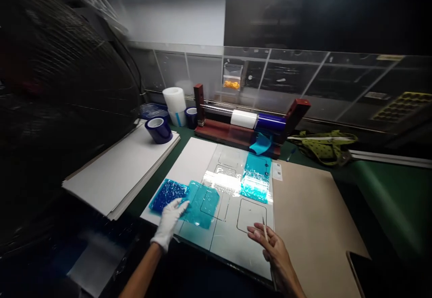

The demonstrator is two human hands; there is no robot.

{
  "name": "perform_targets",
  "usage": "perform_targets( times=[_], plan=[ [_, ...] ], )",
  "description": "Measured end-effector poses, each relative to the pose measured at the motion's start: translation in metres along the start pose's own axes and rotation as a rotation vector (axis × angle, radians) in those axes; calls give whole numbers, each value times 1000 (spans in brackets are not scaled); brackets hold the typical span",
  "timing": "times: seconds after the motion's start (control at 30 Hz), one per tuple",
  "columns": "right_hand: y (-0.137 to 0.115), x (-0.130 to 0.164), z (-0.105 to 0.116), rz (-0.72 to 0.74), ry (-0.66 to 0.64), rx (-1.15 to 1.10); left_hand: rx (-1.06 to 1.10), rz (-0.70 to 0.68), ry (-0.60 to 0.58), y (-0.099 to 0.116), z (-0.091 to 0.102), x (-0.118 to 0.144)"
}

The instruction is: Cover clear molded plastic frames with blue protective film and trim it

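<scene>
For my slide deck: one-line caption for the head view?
White-gloved left hand presses teal film sheet on grey panel; bare right hand holds a thin stick.

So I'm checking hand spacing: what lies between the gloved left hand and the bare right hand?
In the head view, between the left hand and the right hand lies the grey panel, with the teal film piece on it by the left hand.

A crinkled teal film piece (201, 204) lies flat on the pale panel's (236, 239) near-left corner, overlapping a darker blue film piece (165, 194) at its left.
</scene>
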State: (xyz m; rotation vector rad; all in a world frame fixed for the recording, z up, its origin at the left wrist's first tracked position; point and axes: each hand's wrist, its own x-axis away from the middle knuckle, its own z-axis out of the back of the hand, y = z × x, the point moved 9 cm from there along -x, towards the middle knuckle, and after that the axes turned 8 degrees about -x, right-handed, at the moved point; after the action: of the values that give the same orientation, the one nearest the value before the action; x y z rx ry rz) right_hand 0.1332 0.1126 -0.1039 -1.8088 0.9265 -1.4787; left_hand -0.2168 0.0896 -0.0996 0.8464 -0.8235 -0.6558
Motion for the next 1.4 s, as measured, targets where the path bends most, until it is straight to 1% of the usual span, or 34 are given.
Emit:
perform_targets(
  times=[0.07,0.1,0.17,0.2,0.27,0.4,0.5,0.57,0.63,0.73,0.77,0.8,0.83,0.87,0.9,0.93,1.0,1.07,1.13,1.2,1.23,1.3,1.33,1.4],
  plan=[
    [3,-4,6,-11,36,35,31,29,80,-6,44,-23],
    [4,-5,7,-17,50,48,43,44,106,-9,63,-33],
    [7,-7,7,-21,71,72,56,68,128,-17,91,-47],
    [7,-7,5,-24,77,82,55,78,132,-21,99,-51],
    [8,-8,-1,-31,78,97,39,95,134,-28,107,-57],
    [5,-8,-14,-23,59,122,-34,107,148,-42,107,-64],
    [2,-9,-14,-5,75,155,-110,79,157,-45,104,-70],
    [0,-11,-11,14,92,176,-187,46,178,-43,107,-73],
    [-1,-15,-6,40,122,197,-301,22,263,-36,116,-72],
    [4,-26,5,67,172,227,-499,0,473,-17,133,-64],
    [8,-31,8,75,186,235,-555,-15,527,-8,134,-61],
    [11,-37,11,83,204,245,-604,-43,557,1,132,-59],
    [15,-43,14,91,224,264,-648,-83,565,10,124,-57],
    [18,-49,16,102,240,299,-690,-134,552,20,113,-57],
    [20,-55,17,112,253,348,-731,-196,519,30,97,-57],
    [22,-61,16,121,260,400,-772,-267,467,40,77,-58],
    [23,-72,13,135,267,488,-844,-424,316,59,28,-59],
    [22,-81,9,137,294,535,-899,-579,131,74,-27,-57],
    [18,-88,6,141,332,567,-936,-710,-50,85,-78,-54],
    [14,-93,2,151,361,600,-962,-807,-198,92,-120,-53],
    [11,-95,-1,156,370,612,-973,-843,-258,94,-138,-53],
    [8,-98,-6,160,376,620,-992,-892,-353,95,-166,-57],
    [7,-99,-9,160,375,617,-1000,-913,-391,95,-176,-59],
    [5,-101,-14,158,367,596,-1013,-951,-452,94,-191,-63]
  ],
)
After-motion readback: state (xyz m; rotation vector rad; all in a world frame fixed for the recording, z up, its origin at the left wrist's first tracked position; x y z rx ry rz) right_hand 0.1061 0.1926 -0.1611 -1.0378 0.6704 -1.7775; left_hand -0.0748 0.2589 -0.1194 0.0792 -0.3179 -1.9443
